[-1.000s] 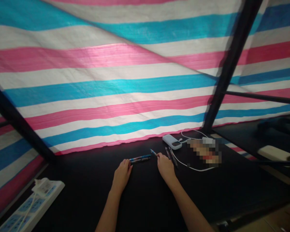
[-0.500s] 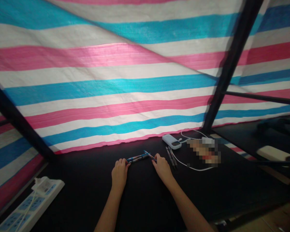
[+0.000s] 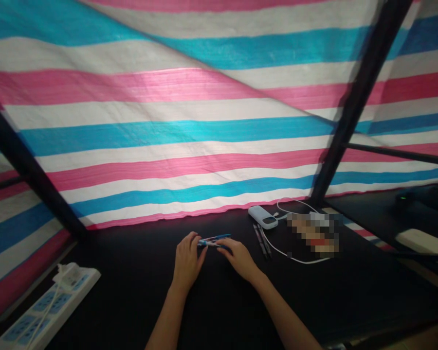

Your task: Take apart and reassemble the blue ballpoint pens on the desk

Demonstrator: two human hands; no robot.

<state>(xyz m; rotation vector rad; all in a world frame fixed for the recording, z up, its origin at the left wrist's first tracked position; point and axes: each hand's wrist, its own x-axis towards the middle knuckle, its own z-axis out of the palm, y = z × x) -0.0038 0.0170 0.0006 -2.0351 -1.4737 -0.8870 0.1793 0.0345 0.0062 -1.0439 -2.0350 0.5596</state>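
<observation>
A small bundle of blue pens point(image 3: 213, 239) lies on the black tabletop point(image 3: 219, 301) just in front of me. My left hand point(image 3: 187, 260) pinches the left end of the bundle with thumb and fingers. My right hand point(image 3: 239, 257) rests over the right end, fingers curled onto the pens. Both hands are close together with the pens spanning between them. How many pens are in the bundle is hard to tell in the dim light.
Two dark pens point(image 3: 262, 239) lie right of my hands, beside a white power bank point(image 3: 263, 217) with a white cable point(image 3: 295, 255). A white power strip point(image 3: 44, 308) sits at the left edge. A striped tarp point(image 3: 190, 121) and black frame poles point(image 3: 357, 102) stand behind.
My right hand moved left with its pen and joined it to the pens by my left hand. My left hand closed onto their left end. The view shifted slightly.
</observation>
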